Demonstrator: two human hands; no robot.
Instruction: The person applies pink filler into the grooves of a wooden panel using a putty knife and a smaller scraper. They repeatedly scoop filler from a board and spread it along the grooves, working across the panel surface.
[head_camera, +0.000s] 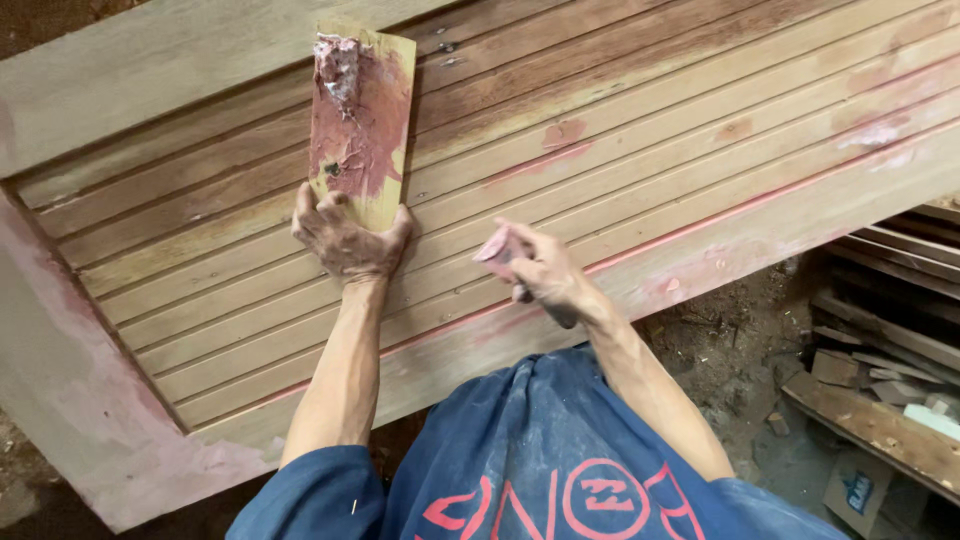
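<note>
A large wooden door panel with grooved slats lies tilted in front of me, smeared here and there with pink filler. My left hand grips the lower end of a flat wooden board that rests on the slats and carries a patch of pink-red putty. My right hand holds a small putty scraper coated in pink filler, its blade touching the slats just right of the board.
The panel's wide frame runs along the left and the near edge, stained pink. Stacked planks and wood scraps lie on the dirt floor at the right. My blue shirt fills the bottom centre.
</note>
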